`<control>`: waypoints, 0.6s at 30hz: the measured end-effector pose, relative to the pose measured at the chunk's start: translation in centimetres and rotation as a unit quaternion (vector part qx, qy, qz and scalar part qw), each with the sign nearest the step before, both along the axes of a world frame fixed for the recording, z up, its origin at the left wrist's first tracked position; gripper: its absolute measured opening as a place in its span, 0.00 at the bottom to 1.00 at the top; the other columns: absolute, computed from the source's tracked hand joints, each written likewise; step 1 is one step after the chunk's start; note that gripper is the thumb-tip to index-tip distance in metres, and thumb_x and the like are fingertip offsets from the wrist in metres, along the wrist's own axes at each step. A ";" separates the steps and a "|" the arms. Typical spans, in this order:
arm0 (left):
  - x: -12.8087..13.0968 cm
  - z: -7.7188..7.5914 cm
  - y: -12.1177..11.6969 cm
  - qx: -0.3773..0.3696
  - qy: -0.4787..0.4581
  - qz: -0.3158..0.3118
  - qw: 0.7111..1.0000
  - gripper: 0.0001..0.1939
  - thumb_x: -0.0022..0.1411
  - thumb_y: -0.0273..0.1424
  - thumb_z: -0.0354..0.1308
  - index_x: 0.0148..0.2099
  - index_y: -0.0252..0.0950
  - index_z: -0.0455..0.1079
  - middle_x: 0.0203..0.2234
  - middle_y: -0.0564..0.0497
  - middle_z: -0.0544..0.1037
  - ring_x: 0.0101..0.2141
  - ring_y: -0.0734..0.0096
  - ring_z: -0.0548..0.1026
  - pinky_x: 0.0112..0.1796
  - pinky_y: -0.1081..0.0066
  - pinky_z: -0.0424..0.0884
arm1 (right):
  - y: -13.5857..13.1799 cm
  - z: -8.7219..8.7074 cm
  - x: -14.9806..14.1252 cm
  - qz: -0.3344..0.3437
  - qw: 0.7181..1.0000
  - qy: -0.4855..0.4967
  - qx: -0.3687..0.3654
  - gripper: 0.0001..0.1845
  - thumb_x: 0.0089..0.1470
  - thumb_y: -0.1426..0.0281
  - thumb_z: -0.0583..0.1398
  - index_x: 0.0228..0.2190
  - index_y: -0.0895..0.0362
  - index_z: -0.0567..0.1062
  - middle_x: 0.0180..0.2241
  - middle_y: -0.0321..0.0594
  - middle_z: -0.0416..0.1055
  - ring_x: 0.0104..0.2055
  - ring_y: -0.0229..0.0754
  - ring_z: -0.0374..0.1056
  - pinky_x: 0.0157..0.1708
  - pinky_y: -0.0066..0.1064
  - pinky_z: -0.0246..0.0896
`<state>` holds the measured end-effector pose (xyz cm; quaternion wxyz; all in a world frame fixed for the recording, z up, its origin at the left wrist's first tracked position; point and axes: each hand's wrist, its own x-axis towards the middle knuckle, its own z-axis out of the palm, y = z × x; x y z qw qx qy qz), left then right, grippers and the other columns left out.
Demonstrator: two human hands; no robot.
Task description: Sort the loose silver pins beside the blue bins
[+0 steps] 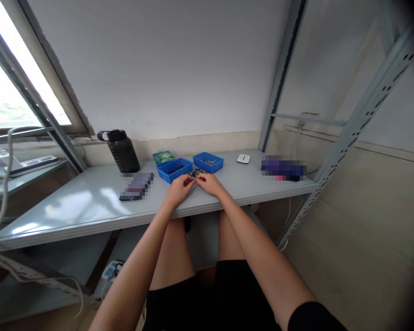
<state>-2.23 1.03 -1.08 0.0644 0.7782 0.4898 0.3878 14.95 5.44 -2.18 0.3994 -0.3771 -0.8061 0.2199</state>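
Observation:
My left hand (179,188) and my right hand (209,183) meet on the grey shelf top (89,202), fingertips pinched together over something small that I cannot make out. Just beyond the fingers lies a small pile of dark speckled parts (197,173). Three blue trays stand behind it: a middle one (174,169) with dark pieces, a right one (208,162) with small parts, and a back-left one (163,157) holding green items.
A black water bottle (122,151) stands at the back left. A blurred flat object (137,186) lies left of the trays, a small white device (243,158) and a blurred purple object (283,168) to the right. Metal rack uprights (279,78) frame the shelf.

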 end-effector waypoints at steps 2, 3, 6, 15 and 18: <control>-0.1 -0.1 0.0 0.003 0.001 0.004 1.000 0.10 0.65 0.36 0.55 0.40 0.33 0.71 0.35 0.50 0.76 0.35 0.69 0.74 0.40 0.63 0.71 | 0.0 0.0 0.0 0.001 1.000 0.003 -0.002 0.11 0.55 0.66 0.56 0.29 0.57 0.77 0.27 0.36 0.73 0.29 0.38 0.64 0.30 0.27 0.52; -0.1 -0.1 0.0 0.003 0.001 0.006 1.000 0.10 0.65 0.36 0.55 0.40 0.33 0.71 0.34 0.50 0.76 0.35 0.69 0.74 0.39 0.63 0.71 | 0.1 -0.1 0.0 0.002 1.000 0.006 -0.004 0.11 0.55 0.66 0.56 0.29 0.57 0.77 0.27 0.37 0.73 0.29 0.38 0.64 0.30 0.27 0.53; -0.2 -0.3 0.1 0.000 -0.001 0.011 1.000 0.10 0.65 0.35 0.55 0.40 0.33 0.70 0.34 0.51 0.76 0.34 0.70 0.74 0.39 0.64 0.72 | 0.0 -0.1 -0.1 0.007 1.000 0.015 -0.008 0.11 0.55 0.67 0.55 0.30 0.57 0.77 0.28 0.37 0.74 0.30 0.38 0.65 0.32 0.26 0.54; -0.3 -0.5 0.2 -0.015 0.009 0.029 0.999 0.11 0.66 0.36 0.55 0.41 0.32 0.69 0.31 0.52 0.75 0.32 0.71 0.74 0.36 0.65 0.72 | -0.6 0.4 -0.1 0.028 0.999 0.038 -0.017 0.14 0.55 0.61 0.58 0.29 0.58 0.77 0.28 0.36 0.74 0.30 0.36 0.65 0.33 0.26 0.56; -0.4 -0.5 0.2 -0.026 0.016 0.023 0.999 0.11 0.66 0.36 0.54 0.41 0.32 0.70 0.32 0.51 0.75 0.32 0.71 0.75 0.37 0.64 0.73 | -0.7 0.5 0.0 0.030 0.998 0.043 -0.018 0.15 0.55 0.59 0.58 0.29 0.58 0.77 0.28 0.36 0.74 0.30 0.36 0.65 0.33 0.26 0.56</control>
